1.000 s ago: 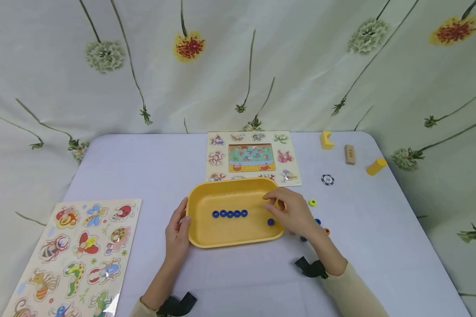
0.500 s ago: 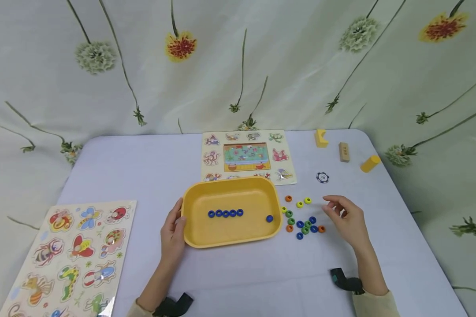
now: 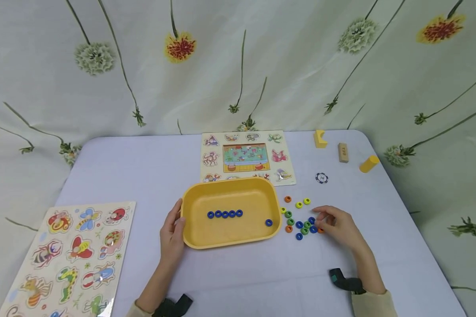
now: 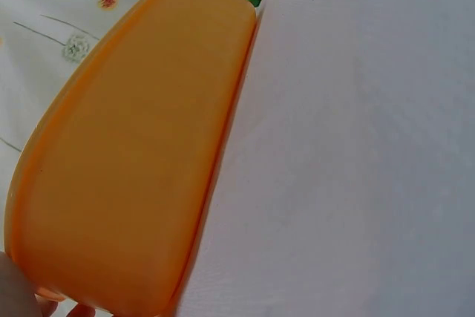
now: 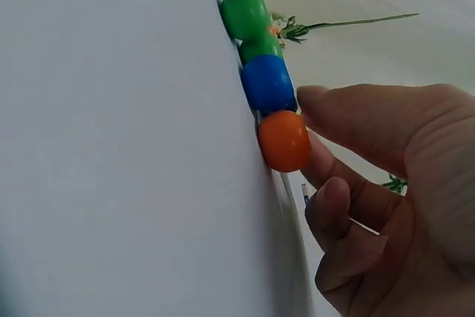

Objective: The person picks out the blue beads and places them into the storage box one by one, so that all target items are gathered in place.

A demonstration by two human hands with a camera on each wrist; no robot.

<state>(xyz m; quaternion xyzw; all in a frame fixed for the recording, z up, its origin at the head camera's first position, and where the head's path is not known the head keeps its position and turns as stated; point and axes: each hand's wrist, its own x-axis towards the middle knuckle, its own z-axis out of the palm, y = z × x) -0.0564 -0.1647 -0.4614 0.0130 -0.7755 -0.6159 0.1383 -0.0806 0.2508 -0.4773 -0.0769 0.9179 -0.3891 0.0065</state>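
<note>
In the head view, my left hand grips the left end of a yellow tray, thumb at its rim. A row of several blue beads lies inside, and a single blue bead sits near the right end. My right hand is at the right edge of a loose bead group, its fingers partly bent. Its fingertips are close to a blue bead and partly cover an orange bead. In the right wrist view, the thumb is beside a blue bead and an orange bead; no firm grasp shows.
Green, yellow, orange and blue beads lie right of the tray. Behind it is a sea-animal puzzle board; an insect board lies at left. Toward the back right are a poker chip, yellow arch block, wooden block and yellow cylinder.
My right hand has left the tray, swung right past the loose beads, then come back left to their edge. The single blue bead has shifted slightly nearer me. My left hand keeps its hold.
</note>
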